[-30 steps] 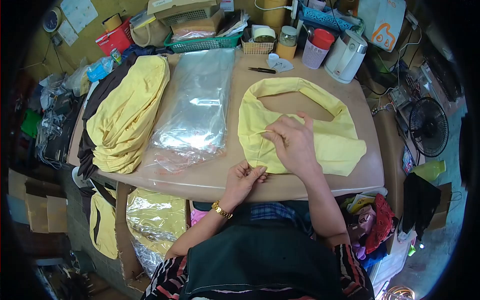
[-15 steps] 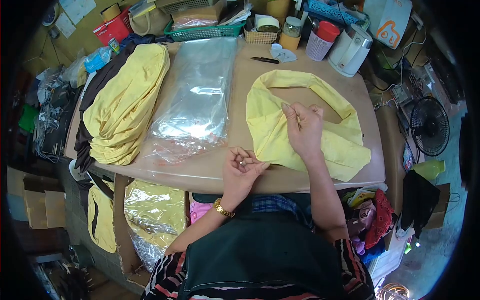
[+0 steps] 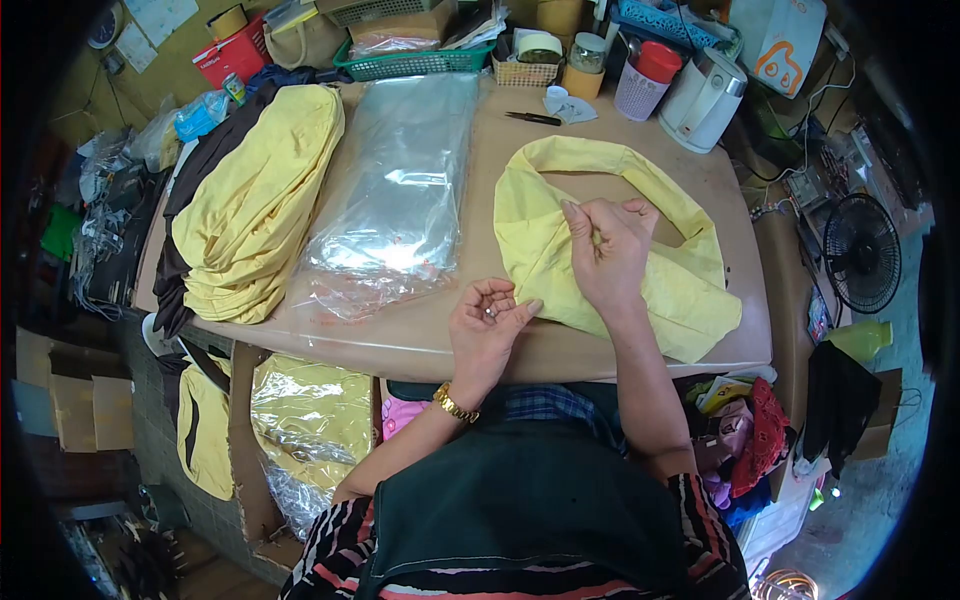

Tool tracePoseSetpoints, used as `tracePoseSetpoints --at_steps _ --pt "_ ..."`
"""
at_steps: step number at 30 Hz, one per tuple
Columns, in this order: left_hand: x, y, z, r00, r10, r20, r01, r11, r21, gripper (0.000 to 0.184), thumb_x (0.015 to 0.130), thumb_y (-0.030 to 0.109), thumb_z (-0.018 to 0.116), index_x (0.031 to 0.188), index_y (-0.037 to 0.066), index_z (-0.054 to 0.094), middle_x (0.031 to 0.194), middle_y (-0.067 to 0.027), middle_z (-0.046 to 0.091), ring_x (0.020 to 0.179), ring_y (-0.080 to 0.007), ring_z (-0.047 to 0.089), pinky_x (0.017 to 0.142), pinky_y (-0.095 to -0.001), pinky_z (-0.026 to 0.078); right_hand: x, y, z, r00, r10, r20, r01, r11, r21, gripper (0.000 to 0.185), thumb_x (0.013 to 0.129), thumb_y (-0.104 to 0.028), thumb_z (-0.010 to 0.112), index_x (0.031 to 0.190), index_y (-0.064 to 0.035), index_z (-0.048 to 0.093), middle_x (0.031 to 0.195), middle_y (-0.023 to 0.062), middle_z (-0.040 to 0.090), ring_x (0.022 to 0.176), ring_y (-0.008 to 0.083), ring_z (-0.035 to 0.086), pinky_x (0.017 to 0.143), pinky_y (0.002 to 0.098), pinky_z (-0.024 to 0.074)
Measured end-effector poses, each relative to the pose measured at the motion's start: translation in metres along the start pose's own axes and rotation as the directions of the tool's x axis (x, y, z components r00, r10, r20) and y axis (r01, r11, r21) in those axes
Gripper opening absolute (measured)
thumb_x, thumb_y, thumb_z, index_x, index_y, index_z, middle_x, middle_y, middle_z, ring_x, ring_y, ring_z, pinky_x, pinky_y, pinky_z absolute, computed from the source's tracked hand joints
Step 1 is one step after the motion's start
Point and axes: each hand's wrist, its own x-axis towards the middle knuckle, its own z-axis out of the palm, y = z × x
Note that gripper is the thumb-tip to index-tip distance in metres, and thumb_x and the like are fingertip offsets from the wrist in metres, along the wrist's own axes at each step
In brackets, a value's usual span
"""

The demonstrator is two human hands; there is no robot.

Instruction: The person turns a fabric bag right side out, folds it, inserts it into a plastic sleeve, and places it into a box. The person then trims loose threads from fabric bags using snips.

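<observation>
Yellow cloth piece (image 3: 545, 235) lies flat on the right half of the table (image 3: 480, 230), loop to the far side, long axis diagonal from far left to near right. Left hand (image 3: 487, 325): thumb and fingertips pinch the near-left edge; cloth extends far and right from this grip. Right hand (image 3: 612, 250): positioned over the middle, nearer the loop, fingers curled closed; contents of grip cannot be determined.
</observation>
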Motion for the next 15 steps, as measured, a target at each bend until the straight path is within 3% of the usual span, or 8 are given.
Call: tracePoseSetpoints --at_steps 4,10,15 --pt "0.0038 -0.0039 -0.0064 0.999 0.013 0.044 -0.017 0.996 0.091 0.030 0.078 -0.003 0.076 0.100 0.000 0.056 0.080 0.0017 0.057 0.068 -0.0013 0.050 0.064 -0.0146 0.044 0.0014 0.0015 0.0016 0.998 -0.049 -0.033 0.048 0.998 -0.027 0.024 0.084 -0.017 0.069 0.066 -0.0100 0.055 0.057 0.0023 0.054 0.055 0.0214 0.052 0.073 0.0364 0.0317" --pt "0.0023 -0.0012 -0.0068 1.000 0.011 -0.015 -0.008 0.983 0.185 0.030 0.076 0.001 0.079 0.099 0.003 0.060 0.082 0.0040 0.058 0.067 -0.0007 0.049 0.062 -0.0152 0.041 0.0010 0.0050 0.0051 0.996 -0.076 -0.039 0.077 0.997 0.021 0.024 0.083 -0.015 0.069 0.065 -0.0100 0.054 0.058 0.0021 0.053 0.055 0.0203 0.051 0.071 0.0365 0.0305" --pt "0.0072 0.0005 -0.0105 0.995 -0.102 0.000 0.100 0.977 0.187 0.022 0.077 0.005 0.080 0.091 0.003 0.062 0.077 0.0052 0.057 0.064 -0.0010 0.045 0.059 -0.0163 0.038 -0.0011 0.0075 0.0089 0.981 -0.165 -0.099 0.170 0.984 0.048 0.024 0.080 -0.013 0.071 0.064 -0.0111 0.054 0.056 0.0012 0.051 0.053 0.0193 0.049 0.070 0.0362 0.0296"
